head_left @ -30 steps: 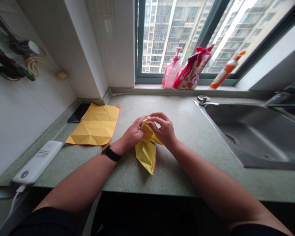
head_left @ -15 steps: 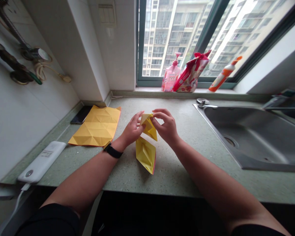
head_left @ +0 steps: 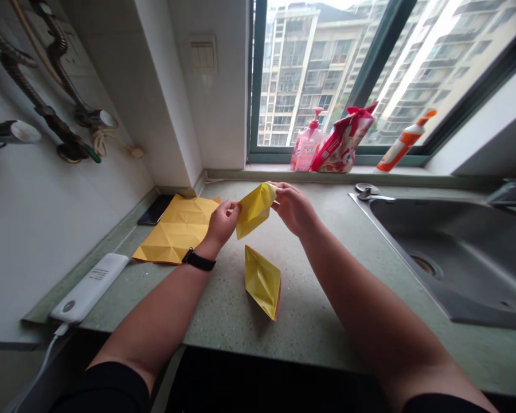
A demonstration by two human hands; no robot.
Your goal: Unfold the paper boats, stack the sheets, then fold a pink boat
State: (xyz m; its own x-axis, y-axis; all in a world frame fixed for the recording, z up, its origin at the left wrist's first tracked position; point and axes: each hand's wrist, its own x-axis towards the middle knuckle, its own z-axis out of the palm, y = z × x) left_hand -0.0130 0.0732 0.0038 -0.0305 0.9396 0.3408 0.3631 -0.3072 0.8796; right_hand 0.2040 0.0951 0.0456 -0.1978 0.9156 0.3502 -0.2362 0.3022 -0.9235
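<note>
Left hand: my left hand (head_left: 221, 221) pinches the left end of a folded yellow paper piece (head_left: 253, 209) between thumb and fingertips.
Right hand: my right hand (head_left: 294, 207) pinches the far right corner of the same piece, fingers curled over its top edge.
Held paper: it is lifted clear of the grey-green speckled stone bench (head_left: 327, 275), slanting down to the left between my two hands.
On the bench: a second folded yellow paper shape with a red edge (head_left: 263, 281) lies nearer to me than the held piece, apart from both hands.
Left side: a flat creased orange-yellow paper sheet (head_left: 178, 226) lies just left of my left hand; a black phone (head_left: 155, 209) sits at its far left corner, and a white power bank (head_left: 90, 287) lies near the wall.
Right side: a steel sink (head_left: 456, 252) is set into the bench.
Window sill: a pink pump bottle (head_left: 307, 150), a red pouch (head_left: 344, 143) and a white-and-orange bottle (head_left: 404, 143) stand far back.
Wrist: a black band (head_left: 198, 260) circles my left wrist.
</note>
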